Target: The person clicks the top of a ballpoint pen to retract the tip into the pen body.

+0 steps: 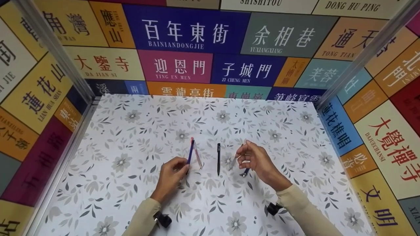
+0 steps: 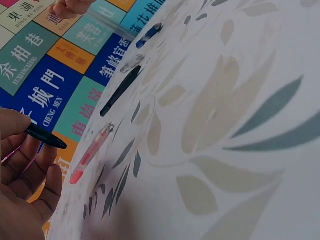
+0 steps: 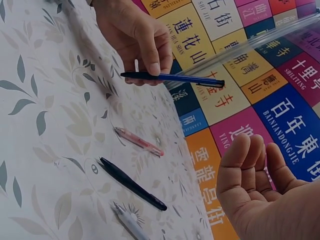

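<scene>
Left hand pinches a blue pen clear of the floral tabletop; right hand hovers, fingers loosely curled (holding nothing), above a clear pen; gathering looks begun, that pen calling for a pinch.

Both arms wear long sleeves of plain cream cloth, snug and ending at the wrists. The left sleeve and the right sleeve each carry a small black device strapped under the forearm. Both hands are bare.
</scene>
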The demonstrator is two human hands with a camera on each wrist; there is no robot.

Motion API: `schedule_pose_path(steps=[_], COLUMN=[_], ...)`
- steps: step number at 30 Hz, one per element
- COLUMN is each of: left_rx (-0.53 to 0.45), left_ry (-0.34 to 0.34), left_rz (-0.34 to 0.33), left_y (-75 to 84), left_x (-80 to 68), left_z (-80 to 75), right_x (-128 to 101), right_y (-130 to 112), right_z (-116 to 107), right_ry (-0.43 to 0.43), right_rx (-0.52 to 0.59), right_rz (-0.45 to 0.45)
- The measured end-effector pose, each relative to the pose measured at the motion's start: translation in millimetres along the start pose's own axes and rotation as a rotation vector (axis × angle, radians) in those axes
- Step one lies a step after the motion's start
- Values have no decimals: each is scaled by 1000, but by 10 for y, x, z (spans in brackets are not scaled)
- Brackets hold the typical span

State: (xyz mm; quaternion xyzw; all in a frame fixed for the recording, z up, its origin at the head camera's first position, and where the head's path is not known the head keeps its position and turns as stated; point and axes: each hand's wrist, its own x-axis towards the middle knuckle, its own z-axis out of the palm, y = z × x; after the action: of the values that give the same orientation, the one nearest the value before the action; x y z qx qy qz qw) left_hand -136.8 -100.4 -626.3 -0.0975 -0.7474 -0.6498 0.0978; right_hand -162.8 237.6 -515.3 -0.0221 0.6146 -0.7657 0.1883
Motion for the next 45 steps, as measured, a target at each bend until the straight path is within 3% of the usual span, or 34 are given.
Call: schedule_pose_path(steps=[7, 19, 29, 37, 45], left_rx=[23, 148, 152, 305, 503], left_ry=[45, 126, 120, 115, 125], left_rz=[-36, -101, -13, 47, 54], left_y=[-80, -189, -257, -277, -291], left_x=[-38, -105, -114, -89, -85], left_z=[-104, -216, -381, -458, -512], right_x=[2, -3, -10, -7, -20], right_y=[-4, 86, 106, 102, 118], right_z=[12, -6, -36, -67, -79], right_ry=[1, 0, 36, 35, 14], right_rx=[-7, 6, 19, 12, 10], right_rz=[8, 30, 50, 43, 38])
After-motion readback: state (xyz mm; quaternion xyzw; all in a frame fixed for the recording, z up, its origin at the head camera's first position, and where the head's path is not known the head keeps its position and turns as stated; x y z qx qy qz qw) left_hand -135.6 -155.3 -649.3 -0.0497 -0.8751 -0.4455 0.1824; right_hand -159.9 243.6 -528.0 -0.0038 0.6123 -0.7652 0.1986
